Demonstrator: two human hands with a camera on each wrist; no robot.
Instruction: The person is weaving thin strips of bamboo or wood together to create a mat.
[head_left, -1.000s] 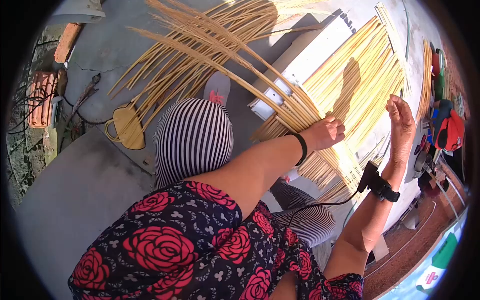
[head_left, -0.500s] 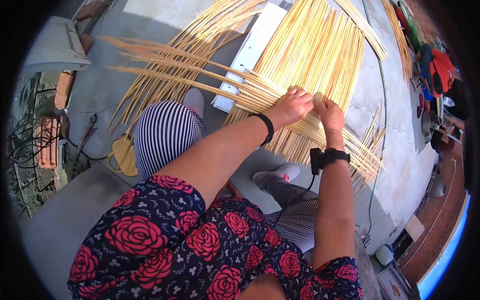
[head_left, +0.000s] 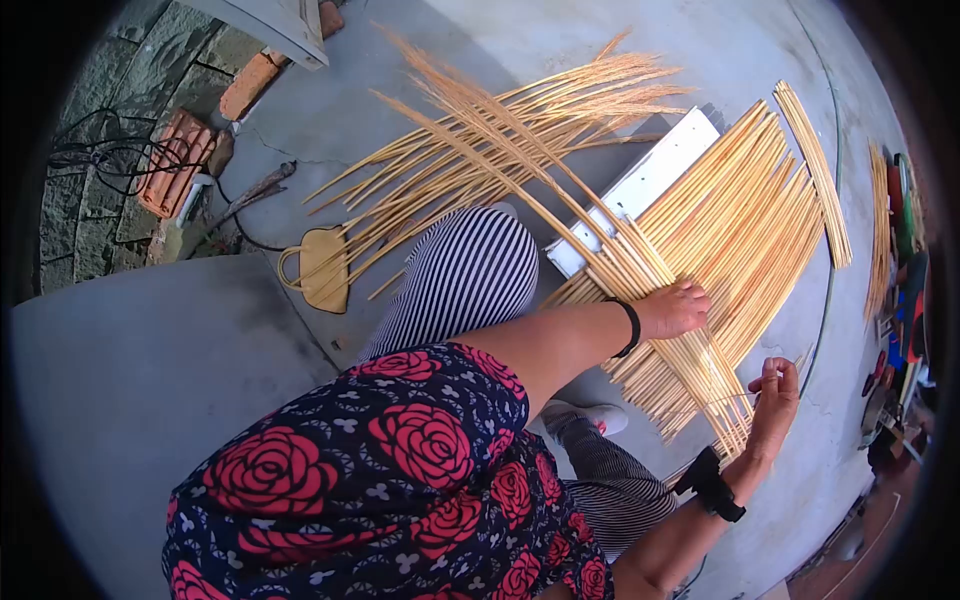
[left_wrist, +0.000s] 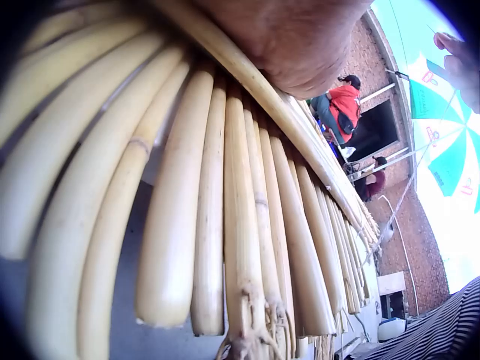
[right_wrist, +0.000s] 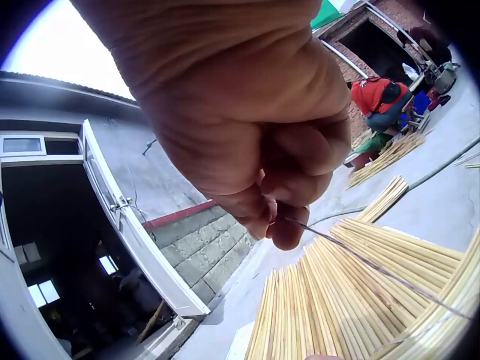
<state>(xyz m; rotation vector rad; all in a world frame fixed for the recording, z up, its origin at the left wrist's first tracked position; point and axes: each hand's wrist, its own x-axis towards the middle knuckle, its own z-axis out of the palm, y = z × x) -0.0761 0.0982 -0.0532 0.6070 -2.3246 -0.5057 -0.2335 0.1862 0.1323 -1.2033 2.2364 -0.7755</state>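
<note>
My left hand (head_left: 675, 308) rests on a flat layer of pale plant stalks (head_left: 640, 250), its fingers curled over the stalks that cross the top. In the left wrist view, the palm (left_wrist: 289, 37) lies against one long stalk, above a row of cut stalk ends (left_wrist: 202, 225); its fingertips are hidden. My right hand (head_left: 775, 405) is raised off the layer's right edge. Between thumb and fingers it pinches a thin cord (right_wrist: 360, 256), which stretches tight down to the stalks in the right wrist view.
Feathery-topped stalks (head_left: 470, 170) lie loose on the concrete at the back left, by a white board (head_left: 655, 180). A small bundle (head_left: 815, 180) and a hose (head_left: 832, 290) are at the right. Near my knee is a yellow bag-like item (head_left: 325, 268). A person in red (right_wrist: 379, 96) crouches farther off.
My right hand came in beside the left one on the stalks, then drew away to the right with the cord. My left hand stays at the stalks; the head view has swung.
</note>
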